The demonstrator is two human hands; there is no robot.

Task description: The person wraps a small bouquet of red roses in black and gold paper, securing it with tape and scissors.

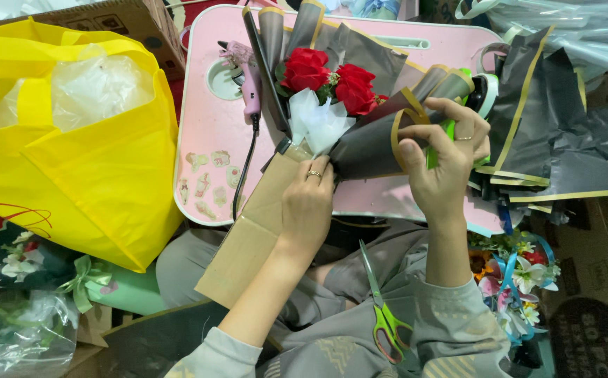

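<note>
Rose bouquet (332,105) in both hands

One head camera looks steeply down (close) over the lap table (206,140).

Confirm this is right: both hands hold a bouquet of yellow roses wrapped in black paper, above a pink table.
Wrong on one point: the head view shows red roses, not yellow. Left hand and right hand do hold the bouquet's black paper above the pink table.

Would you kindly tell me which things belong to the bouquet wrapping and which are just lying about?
In hand: left hand, right hand, red roses, black wrapping paper.
Lying about: scissors, pink glue gun, yellow bag, cardboard strip.
</note>
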